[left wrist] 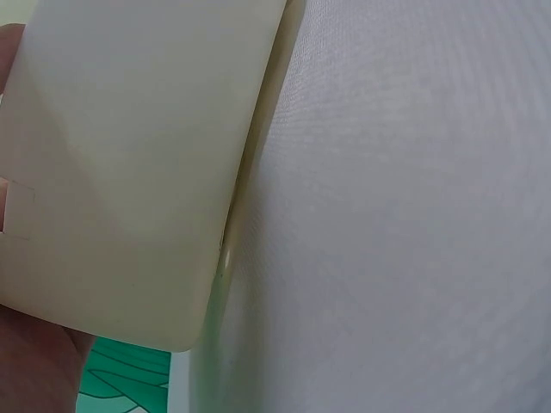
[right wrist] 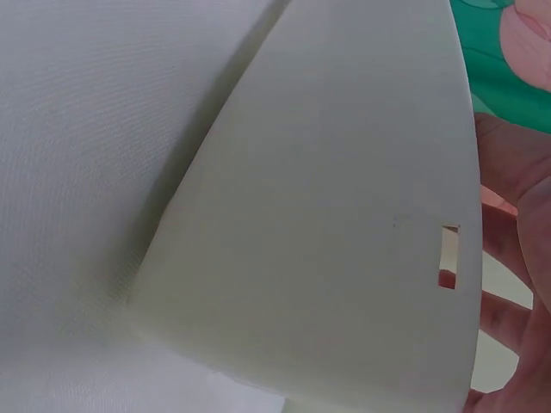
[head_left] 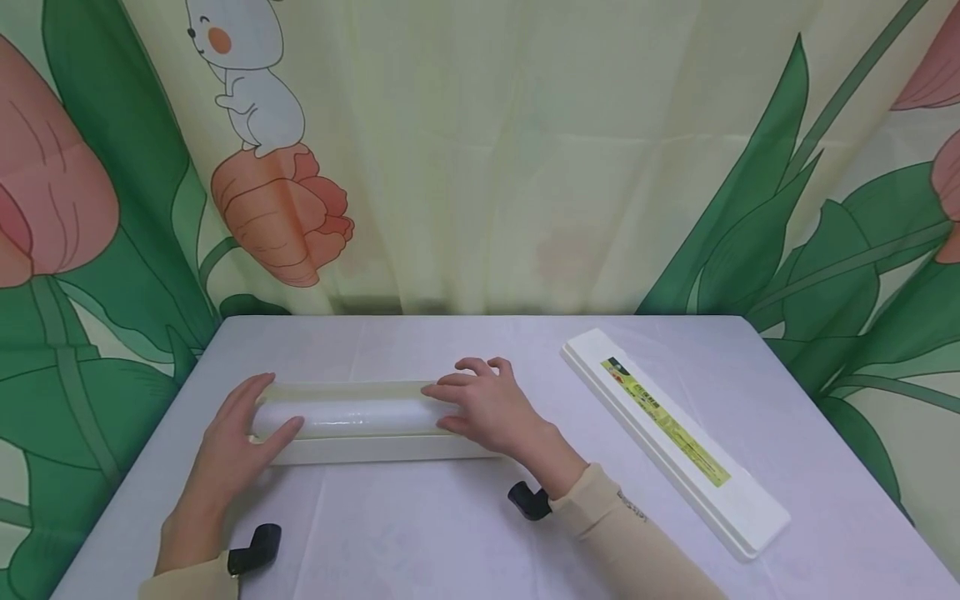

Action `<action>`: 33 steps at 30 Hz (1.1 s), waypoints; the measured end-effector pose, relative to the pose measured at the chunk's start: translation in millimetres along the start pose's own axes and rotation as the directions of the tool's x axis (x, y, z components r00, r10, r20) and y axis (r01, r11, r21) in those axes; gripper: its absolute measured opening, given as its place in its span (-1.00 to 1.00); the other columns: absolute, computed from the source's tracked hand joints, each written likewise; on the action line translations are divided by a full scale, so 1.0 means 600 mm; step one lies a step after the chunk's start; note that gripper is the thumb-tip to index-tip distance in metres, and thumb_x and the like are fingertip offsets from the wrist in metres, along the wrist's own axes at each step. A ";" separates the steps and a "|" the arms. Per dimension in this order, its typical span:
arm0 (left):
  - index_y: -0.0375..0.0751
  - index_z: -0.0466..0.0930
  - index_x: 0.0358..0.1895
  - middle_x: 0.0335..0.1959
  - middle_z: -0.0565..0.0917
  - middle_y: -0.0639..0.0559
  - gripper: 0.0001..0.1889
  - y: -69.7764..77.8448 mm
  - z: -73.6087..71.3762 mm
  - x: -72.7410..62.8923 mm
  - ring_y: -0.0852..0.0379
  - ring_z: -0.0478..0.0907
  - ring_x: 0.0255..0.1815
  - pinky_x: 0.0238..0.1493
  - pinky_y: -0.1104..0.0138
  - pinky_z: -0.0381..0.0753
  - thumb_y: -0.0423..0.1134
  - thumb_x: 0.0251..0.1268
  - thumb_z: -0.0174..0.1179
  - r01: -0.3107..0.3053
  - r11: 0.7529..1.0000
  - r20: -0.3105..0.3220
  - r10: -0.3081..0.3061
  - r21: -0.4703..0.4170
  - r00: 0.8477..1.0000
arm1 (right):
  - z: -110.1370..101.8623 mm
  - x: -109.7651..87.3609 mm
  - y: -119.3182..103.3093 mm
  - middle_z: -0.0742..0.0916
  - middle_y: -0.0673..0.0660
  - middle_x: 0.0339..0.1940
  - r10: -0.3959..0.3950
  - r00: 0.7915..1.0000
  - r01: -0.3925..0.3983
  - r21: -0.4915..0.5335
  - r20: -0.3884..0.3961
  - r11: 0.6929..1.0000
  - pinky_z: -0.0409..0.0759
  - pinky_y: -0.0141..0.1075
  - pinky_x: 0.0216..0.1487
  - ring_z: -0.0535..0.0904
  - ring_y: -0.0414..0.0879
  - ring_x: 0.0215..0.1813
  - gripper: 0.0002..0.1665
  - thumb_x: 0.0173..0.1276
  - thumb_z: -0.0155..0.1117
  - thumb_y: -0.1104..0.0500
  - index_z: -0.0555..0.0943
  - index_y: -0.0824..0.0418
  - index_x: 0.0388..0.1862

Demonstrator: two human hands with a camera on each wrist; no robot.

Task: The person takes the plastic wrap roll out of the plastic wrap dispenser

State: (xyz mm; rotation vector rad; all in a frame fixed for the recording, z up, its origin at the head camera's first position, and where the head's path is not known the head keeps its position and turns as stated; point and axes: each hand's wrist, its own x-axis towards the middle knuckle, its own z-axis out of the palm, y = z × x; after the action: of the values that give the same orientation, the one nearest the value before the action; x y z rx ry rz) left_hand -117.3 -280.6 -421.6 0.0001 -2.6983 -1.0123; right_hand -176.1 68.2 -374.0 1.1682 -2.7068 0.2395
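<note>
A long white dispenser box [head_left: 390,451] lies across the table with its top off. Inside it sits a glossy roll of cling film [head_left: 352,414]. My left hand [head_left: 228,437] is at the left end, thumb extended over the roll and fingers stretched along the far side. At the other end my right hand [head_left: 491,412] reaches over the roll with its fingers spread and hides that end. Close up, the box wall [left wrist: 129,172] fills much of the left wrist view. In the right wrist view, fingers show behind the slotted box wall [right wrist: 318,215].
A long white lid [head_left: 675,442] with a yellow-green label [head_left: 663,421] lies slantwise on the right of the table. White cloth [head_left: 405,533] covers the tabletop. Behind it hangs a curtain [head_left: 525,167] printed with tulips and a white animal.
</note>
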 end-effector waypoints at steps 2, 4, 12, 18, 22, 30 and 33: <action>-0.25 0.19 0.54 0.51 0.19 -0.35 -0.14 0.000 0.000 0.000 -0.42 0.14 0.47 0.26 -0.45 0.21 0.01 0.28 0.38 0.001 1.000 0.000 -0.001 0.000 1.000 | 0.002 0.001 0.000 0.74 -0.16 0.11 0.004 1.000 -0.004 0.000 0.013 1.000 0.39 0.18 0.20 0.48 0.03 0.31 -0.49 0.29 0.49 -0.03 0.67 -0.15 0.24; -0.25 0.19 0.53 0.51 0.20 -0.35 -0.14 0.000 0.000 0.000 -0.42 0.14 0.47 0.26 -0.45 0.21 0.00 0.28 0.38 0.000 1.000 -0.002 0.000 -0.004 1.000 | 0.004 0.001 0.000 0.74 -0.16 0.10 0.006 1.000 -0.006 -0.005 0.024 1.000 0.39 0.19 0.20 0.48 0.04 0.32 -0.50 0.29 0.48 -0.03 0.68 -0.15 0.23; -0.25 0.19 0.54 0.51 0.19 -0.36 -0.15 -0.002 0.002 -0.001 -0.44 0.14 0.46 0.23 -0.48 0.20 0.02 0.30 0.36 -0.001 1.000 -0.006 0.001 -0.008 1.000 | 0.007 0.001 0.000 0.75 -0.19 0.08 -0.003 0.999 0.004 -0.029 0.034 1.000 0.39 0.22 0.18 0.50 0.03 0.30 -0.54 0.28 0.49 -0.04 0.71 -0.16 0.18; -0.26 0.20 0.53 0.51 0.20 -0.35 -0.14 0.000 0.002 -0.001 -0.43 0.14 0.46 0.25 -0.46 0.21 0.02 0.28 0.38 -0.005 1.000 -0.007 0.005 -0.010 1.000 | 0.008 0.005 -0.002 0.73 -0.23 0.10 -0.014 0.998 0.017 -0.049 0.062 0.999 0.36 0.22 0.18 0.49 0.00 0.30 -0.49 0.25 0.51 -0.08 0.69 -0.18 0.20; -0.27 0.21 0.53 0.51 0.20 -0.34 -0.15 -0.002 0.003 -0.002 -0.42 0.14 0.46 0.26 -0.44 0.20 0.02 0.29 0.37 -0.013 1.000 -0.009 0.012 -0.018 1.000 | 0.010 0.006 -0.002 0.73 -0.24 0.10 -0.010 0.996 0.013 -0.038 0.086 0.999 0.34 0.22 0.20 0.48 -0.01 0.31 -0.46 0.25 0.51 -0.09 0.67 -0.19 0.23; -0.25 0.19 0.54 0.51 0.20 -0.35 -0.15 -0.003 0.004 -0.001 -0.43 0.14 0.47 0.25 -0.46 0.20 0.03 0.30 0.36 -0.018 1.000 -0.021 0.018 -0.016 1.000 | 0.011 0.010 -0.004 0.74 -0.22 0.07 -0.019 0.995 0.022 -0.030 0.099 0.999 0.32 0.26 0.22 0.45 -0.02 0.35 -0.47 0.28 0.50 -0.05 0.66 -0.16 0.24; -0.26 0.19 0.54 0.50 0.20 -0.35 -0.15 -0.004 0.005 -0.001 -0.43 0.14 0.46 0.24 -0.47 0.19 0.02 0.31 0.35 -0.026 0.999 -0.021 0.026 -0.022 0.999 | 0.010 0.009 -0.005 0.75 -0.20 0.06 -0.031 0.996 0.034 -0.033 0.089 0.999 0.31 0.27 0.21 0.45 -0.01 0.35 -0.49 0.28 0.49 -0.04 0.66 -0.14 0.23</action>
State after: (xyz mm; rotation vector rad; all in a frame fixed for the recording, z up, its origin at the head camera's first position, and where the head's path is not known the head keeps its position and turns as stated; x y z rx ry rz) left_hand -117.4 -280.3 -425.2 -0.0284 -2.6610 -1.0288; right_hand -178.6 61.0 -378.3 1.2402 -2.7527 0.1384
